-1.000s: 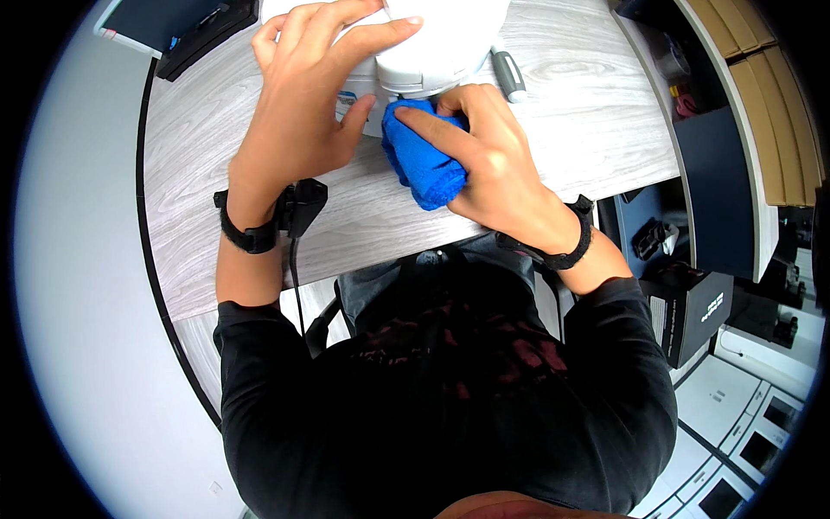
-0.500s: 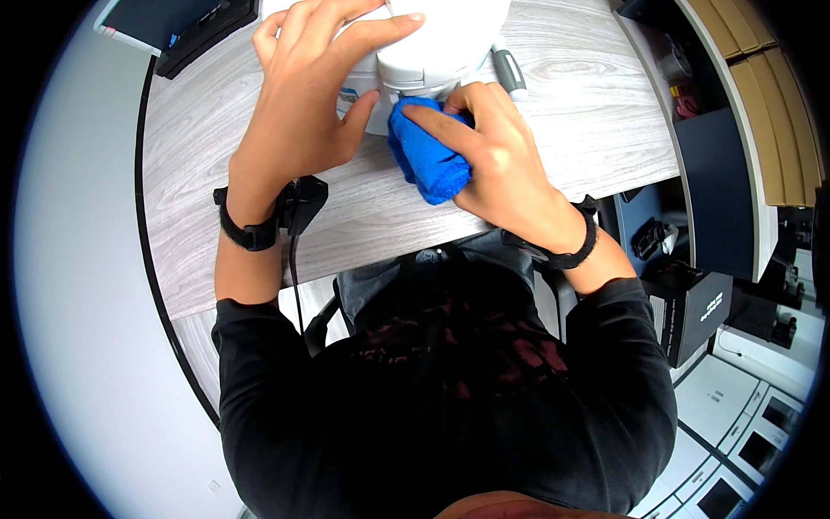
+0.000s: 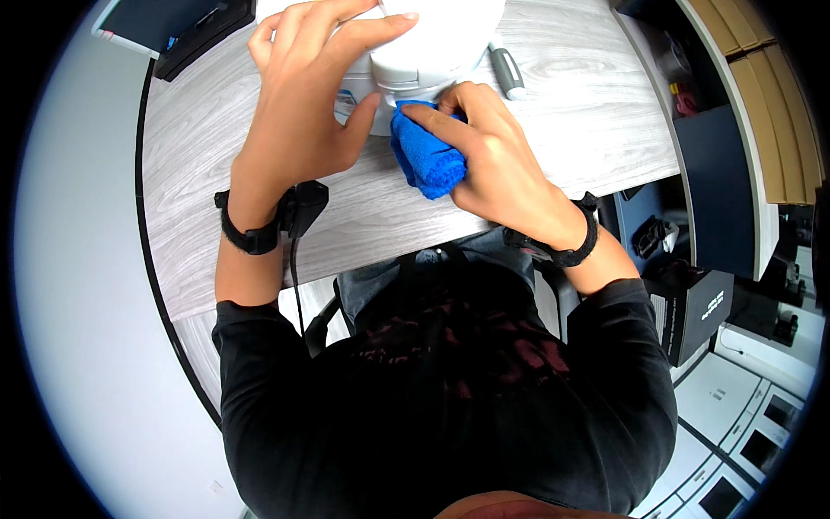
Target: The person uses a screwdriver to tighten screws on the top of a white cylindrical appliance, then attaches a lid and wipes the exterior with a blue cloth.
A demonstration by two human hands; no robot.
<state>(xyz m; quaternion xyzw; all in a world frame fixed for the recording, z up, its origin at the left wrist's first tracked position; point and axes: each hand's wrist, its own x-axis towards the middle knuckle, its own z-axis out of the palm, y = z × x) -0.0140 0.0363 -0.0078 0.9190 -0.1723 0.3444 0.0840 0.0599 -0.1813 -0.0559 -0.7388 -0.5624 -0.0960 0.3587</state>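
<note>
At the far edge of the pale grey wood-grain table (image 3: 216,199), middle of its width, stands a smooth white rounded plastic appliance (image 3: 424,43); top cut off by the frame, so its kind is hard to make out; the left hand (image 3: 307,104) lies over its left flank, fingers spread and curled onto the white shell, thumb pressed low against the base, gripping the body; the right hand (image 3: 493,160) is closed round a bunched bright blue terry cloth (image 3: 424,160), index finger laid along its top, cloth pushed up against the lower front of the appliance, touching it; the cloth's right part is hidden under the palm, the lower end sticks out toward the near edge; a grey and black pen-like tool (image 3: 508,71) lies just right of the appliance, touching or not I cannot tell; black wrist bands on both arms; a flat dark tray-like thing (image 3: 186,35) sits at the far left corner, mostly cut off; small labels on the appliance base half covered by the left thumb, unreadable.
</note>
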